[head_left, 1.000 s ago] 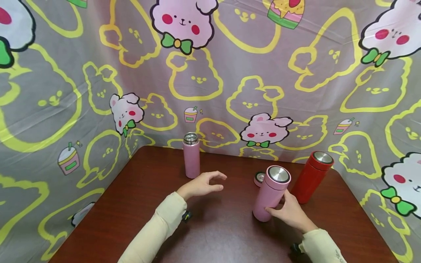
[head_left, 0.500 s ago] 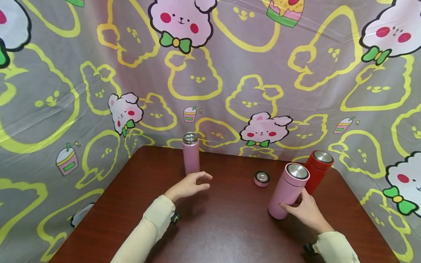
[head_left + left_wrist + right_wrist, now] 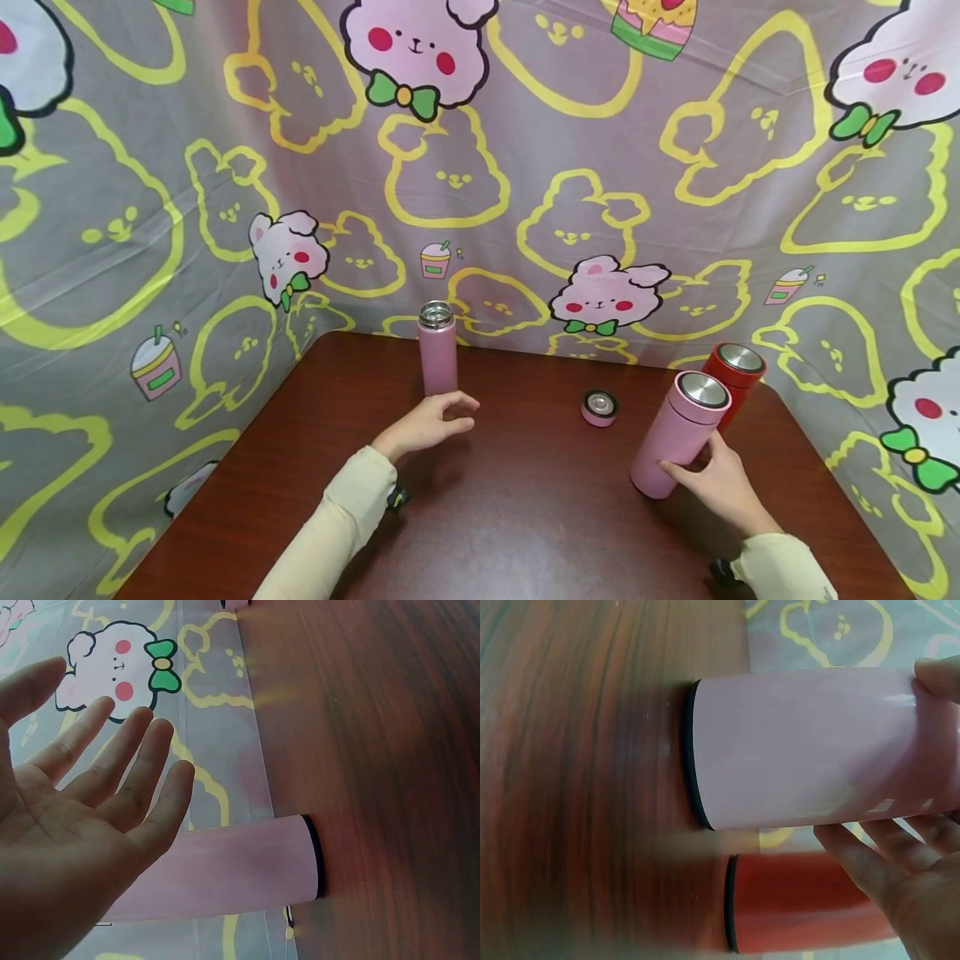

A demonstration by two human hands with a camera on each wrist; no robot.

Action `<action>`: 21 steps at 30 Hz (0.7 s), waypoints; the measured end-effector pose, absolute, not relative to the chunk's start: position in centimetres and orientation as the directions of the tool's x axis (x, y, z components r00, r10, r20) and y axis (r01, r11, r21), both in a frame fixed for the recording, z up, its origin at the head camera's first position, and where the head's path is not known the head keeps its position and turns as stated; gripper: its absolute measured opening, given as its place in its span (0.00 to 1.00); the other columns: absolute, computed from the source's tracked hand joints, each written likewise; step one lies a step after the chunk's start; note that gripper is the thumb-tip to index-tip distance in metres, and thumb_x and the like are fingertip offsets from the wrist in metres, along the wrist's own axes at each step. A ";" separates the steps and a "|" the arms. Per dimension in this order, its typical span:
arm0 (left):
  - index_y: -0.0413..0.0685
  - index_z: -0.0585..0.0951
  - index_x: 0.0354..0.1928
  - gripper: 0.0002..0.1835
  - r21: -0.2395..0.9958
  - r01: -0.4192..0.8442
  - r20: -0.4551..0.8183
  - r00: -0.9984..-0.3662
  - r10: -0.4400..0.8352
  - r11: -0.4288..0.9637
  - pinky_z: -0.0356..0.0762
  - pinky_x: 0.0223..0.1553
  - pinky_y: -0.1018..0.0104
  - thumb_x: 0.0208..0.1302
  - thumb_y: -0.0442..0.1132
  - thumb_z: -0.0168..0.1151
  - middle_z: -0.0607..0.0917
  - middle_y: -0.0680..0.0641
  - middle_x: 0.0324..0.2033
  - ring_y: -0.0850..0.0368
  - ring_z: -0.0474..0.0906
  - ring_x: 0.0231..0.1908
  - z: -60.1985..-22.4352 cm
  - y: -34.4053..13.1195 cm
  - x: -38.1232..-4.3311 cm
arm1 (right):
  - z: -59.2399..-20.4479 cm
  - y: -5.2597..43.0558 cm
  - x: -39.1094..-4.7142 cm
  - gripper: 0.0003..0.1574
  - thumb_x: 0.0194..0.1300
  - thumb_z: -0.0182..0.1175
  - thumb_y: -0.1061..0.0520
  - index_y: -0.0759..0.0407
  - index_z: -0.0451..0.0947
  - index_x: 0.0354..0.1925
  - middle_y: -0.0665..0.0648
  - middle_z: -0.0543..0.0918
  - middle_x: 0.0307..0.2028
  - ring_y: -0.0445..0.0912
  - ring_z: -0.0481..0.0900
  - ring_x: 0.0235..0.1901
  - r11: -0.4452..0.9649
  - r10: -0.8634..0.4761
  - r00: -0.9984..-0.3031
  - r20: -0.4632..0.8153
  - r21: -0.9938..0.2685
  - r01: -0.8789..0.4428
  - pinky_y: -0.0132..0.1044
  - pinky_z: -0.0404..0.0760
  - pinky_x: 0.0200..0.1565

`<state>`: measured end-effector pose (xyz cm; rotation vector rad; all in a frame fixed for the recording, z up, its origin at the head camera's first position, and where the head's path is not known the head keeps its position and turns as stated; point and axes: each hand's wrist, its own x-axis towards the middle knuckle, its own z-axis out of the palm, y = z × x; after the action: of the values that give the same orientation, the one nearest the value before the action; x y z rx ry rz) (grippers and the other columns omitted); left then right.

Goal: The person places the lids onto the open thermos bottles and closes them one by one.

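Note:
My right hand (image 3: 716, 483) grips a capped pink thermos (image 3: 678, 437) around its body, thumb on the near side and fingers behind. In the right wrist view the same pink thermos (image 3: 802, 750) shows its dark base ring at the wooden table; whether it touches the table I cannot tell. My left hand (image 3: 426, 425) hovers in front of an uncapped pink thermos (image 3: 438, 354), holding nothing. Its fingers are spread and relaxed in the left wrist view, where that thermos (image 3: 240, 870) stands behind the hand. A loose pink lid (image 3: 599, 408) lies on the table between the two.
A red thermos (image 3: 735, 379) with a silver-topped lid stands just behind the gripped one, partly hidden by it. The brown table (image 3: 517, 500) ends at a patterned cloth (image 3: 465, 200) hanging along the back and sides.
My right hand has carried the capped pink thermos to the right, uncovering the loose lid and hiding more of the red thermos. My left hand has moved left, closer to the uncapped thermos.

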<state>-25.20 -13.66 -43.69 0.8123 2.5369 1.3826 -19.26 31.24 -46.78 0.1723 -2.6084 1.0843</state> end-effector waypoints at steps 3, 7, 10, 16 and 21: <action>0.42 0.76 0.54 0.17 0.819 0.395 0.143 -0.844 0.518 0.416 0.68 0.55 0.47 0.65 0.38 0.60 0.79 0.42 0.51 0.45 0.74 0.54 -43.8 -13.7 -25.2 | -46.7 31.6 -19.1 0.40 0.49 0.74 0.52 0.63 0.65 0.54 0.65 0.81 0.43 0.31 0.75 0.36 0.686 0.010 -0.949 0.316 -0.692 -0.224 0.28 0.76 0.34; 0.42 0.77 0.53 0.16 0.815 0.396 0.146 -0.847 0.512 0.423 0.70 0.54 0.49 0.64 0.38 0.60 0.80 0.44 0.50 0.47 0.75 0.53 -43.8 -13.9 -25.1 | -46.6 32.1 -18.8 0.40 0.49 0.74 0.53 0.63 0.65 0.54 0.65 0.80 0.43 0.30 0.75 0.35 0.689 0.014 -0.949 0.316 -0.691 -0.221 0.28 0.76 0.34; 0.43 0.77 0.52 0.15 0.812 0.392 0.140 -0.850 0.507 0.433 0.71 0.54 0.53 0.64 0.39 0.61 0.80 0.46 0.49 0.50 0.75 0.52 -43.9 -13.9 -25.2 | -46.6 32.4 -18.7 0.40 0.49 0.74 0.53 0.63 0.65 0.54 0.65 0.80 0.43 0.30 0.75 0.35 0.695 0.021 -0.947 0.320 -0.686 -0.216 0.28 0.76 0.33; 0.43 0.78 0.51 0.15 0.810 0.395 0.143 -0.850 0.508 0.433 0.70 0.55 0.53 0.65 0.38 0.60 0.80 0.46 0.49 0.50 0.75 0.53 -44.0 -13.9 -25.2 | -46.5 32.9 -18.3 0.40 0.49 0.74 0.54 0.65 0.65 0.53 0.67 0.80 0.42 0.28 0.74 0.34 0.697 0.033 -0.949 0.313 -0.688 -0.203 0.27 0.76 0.32; 0.43 0.77 0.52 0.15 0.819 0.385 0.136 -0.850 0.509 0.426 0.69 0.55 0.51 0.65 0.38 0.60 0.80 0.43 0.50 0.49 0.74 0.53 -43.8 -13.8 -25.2 | -46.3 33.3 -18.0 0.41 0.50 0.73 0.54 0.67 0.63 0.54 0.70 0.79 0.44 0.26 0.73 0.34 0.689 0.043 -0.954 0.297 -0.700 -0.187 0.27 0.76 0.32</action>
<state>-25.20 -13.79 -43.81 0.8005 2.5384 1.4036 -18.03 33.34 -46.33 0.1136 -2.6114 1.1289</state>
